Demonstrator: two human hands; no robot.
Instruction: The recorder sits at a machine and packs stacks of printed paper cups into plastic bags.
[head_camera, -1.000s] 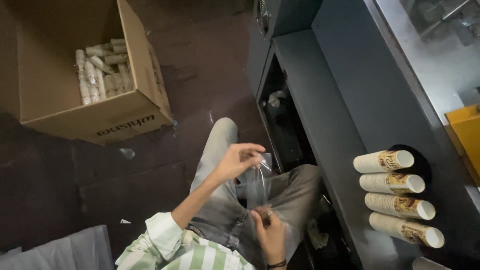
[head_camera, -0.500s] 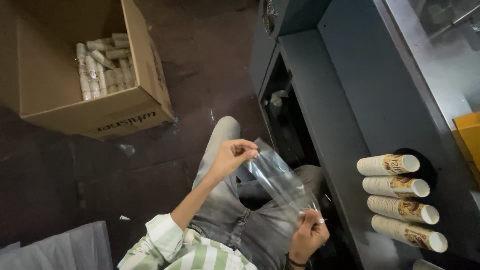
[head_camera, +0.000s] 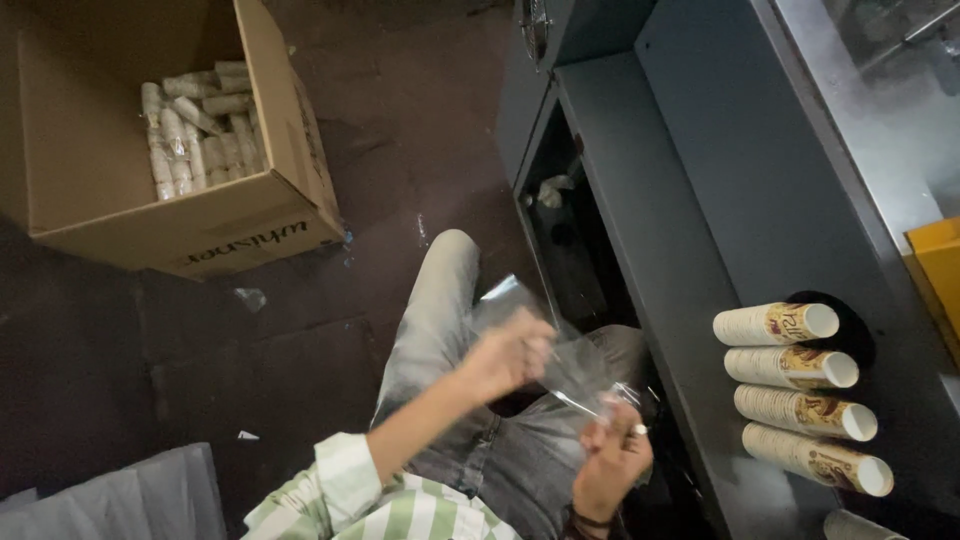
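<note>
Clear plastic bag (head_camera: 560, 360) btwn hands, edges indistinct

A packing workshop: grey metal machine bench (head_camera: 700, 230), stacked paper cups (head_camera: 790, 385), cardboard box (head_camera: 180, 130) of wrapped cup stacks.

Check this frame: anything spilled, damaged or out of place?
Mostly tidy. Small scraps lie loose on the dark floor near the cardboard box, and something crumpled and pale sits inside the dark cabinet opening. Both hands, left and right, hold a clear plastic bag.
</note>
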